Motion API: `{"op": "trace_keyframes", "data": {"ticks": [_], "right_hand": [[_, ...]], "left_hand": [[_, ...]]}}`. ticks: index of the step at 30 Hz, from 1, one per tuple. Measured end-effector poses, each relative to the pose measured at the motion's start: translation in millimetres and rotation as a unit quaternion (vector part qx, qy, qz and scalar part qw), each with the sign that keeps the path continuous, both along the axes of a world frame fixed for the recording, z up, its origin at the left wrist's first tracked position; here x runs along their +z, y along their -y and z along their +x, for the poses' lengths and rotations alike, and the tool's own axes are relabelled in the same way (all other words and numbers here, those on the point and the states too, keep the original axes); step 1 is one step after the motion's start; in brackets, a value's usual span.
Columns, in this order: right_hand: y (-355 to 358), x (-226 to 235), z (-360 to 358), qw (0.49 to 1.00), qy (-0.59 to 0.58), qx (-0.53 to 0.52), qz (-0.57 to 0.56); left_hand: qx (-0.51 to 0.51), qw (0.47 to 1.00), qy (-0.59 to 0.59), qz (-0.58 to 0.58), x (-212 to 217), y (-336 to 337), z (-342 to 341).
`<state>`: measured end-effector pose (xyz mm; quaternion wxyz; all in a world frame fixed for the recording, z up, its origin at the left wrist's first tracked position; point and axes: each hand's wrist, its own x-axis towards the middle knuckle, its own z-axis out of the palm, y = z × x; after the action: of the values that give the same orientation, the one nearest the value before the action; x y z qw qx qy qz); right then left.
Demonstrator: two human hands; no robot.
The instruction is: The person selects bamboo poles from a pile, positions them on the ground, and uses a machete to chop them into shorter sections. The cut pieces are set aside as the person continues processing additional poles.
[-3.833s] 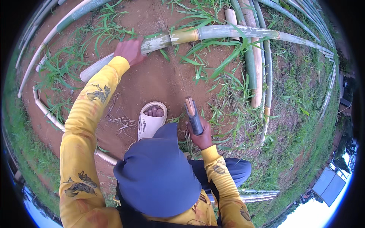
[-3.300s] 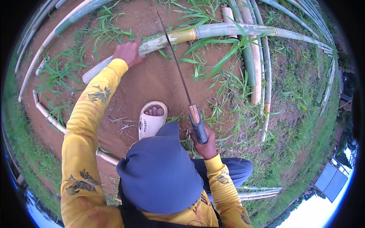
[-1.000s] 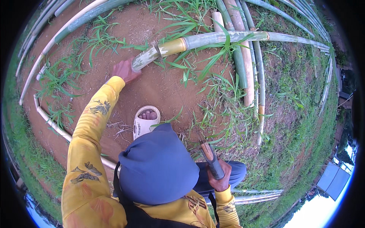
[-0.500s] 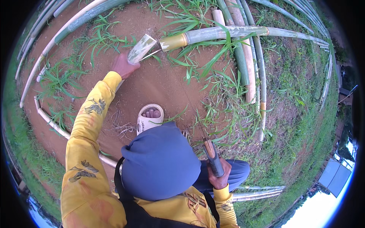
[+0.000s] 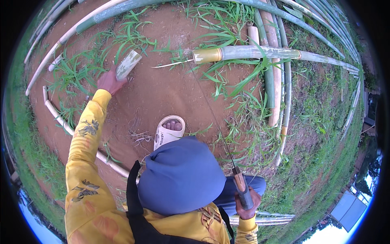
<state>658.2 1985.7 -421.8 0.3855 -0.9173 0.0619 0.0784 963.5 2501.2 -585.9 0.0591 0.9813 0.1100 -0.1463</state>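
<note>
A short cut length of bamboo (image 5: 129, 64) is gripped in my left hand (image 5: 110, 83), held out at the far left over bare soil. To its right, apart from it, is the pale cut end of a long bamboo pole (image 5: 243, 52), with a thin splinter (image 5: 172, 64) sticking out leftward from it. My right hand (image 5: 250, 204), low by my knee, is wrapped round the wood-and-dark handle of a saw (image 5: 240, 183). The saw's blade, seen nearly edge-on as a thin line, slants up toward the pole's cut end.
Several bamboo poles (image 5: 273, 77) lie under the long pole, on the right. Another curved pole (image 5: 87, 24) sweeps across the far left, and a thin stick (image 5: 61, 118) lies nearer. My sandalled foot (image 5: 170, 126) rests on reddish soil, with grass tufts (image 5: 71, 79) around.
The short bamboo length has come apart from the long pole and moved left and nearer with my left hand. The splinter at the pole's end now shows fully. My right hand still holds the saw.
</note>
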Motion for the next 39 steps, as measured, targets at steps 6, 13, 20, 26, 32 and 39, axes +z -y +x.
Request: {"op": "trace_keyframes", "data": {"ticks": [6,13,20,26,32,39], "right_hand": [[-4,-7,12,0.998,0.046,-0.036,-0.014],[-8,-20,27,0.985,0.008,-0.127,0.119],[-4,-15,40,0.995,0.014,-0.080,0.052],[-6,-19,23,0.991,0.072,-0.107,0.039],[-16,-14,3,0.981,0.073,-0.179,0.033],[-20,-13,-4,0.969,0.062,-0.235,0.043]], "left_hand": [[0.189,0.982,-0.010,0.023,-14,-92,-89],[0.424,0.901,0.068,0.059,32,-197,-178],[0.061,0.933,0.344,0.082,17,-99,-118],[-0.294,0.894,0.334,-0.058,-8,152,12],[-0.373,0.896,0.210,0.116,-78,194,69],[-0.410,0.874,0.227,0.128,-104,202,74]]}}
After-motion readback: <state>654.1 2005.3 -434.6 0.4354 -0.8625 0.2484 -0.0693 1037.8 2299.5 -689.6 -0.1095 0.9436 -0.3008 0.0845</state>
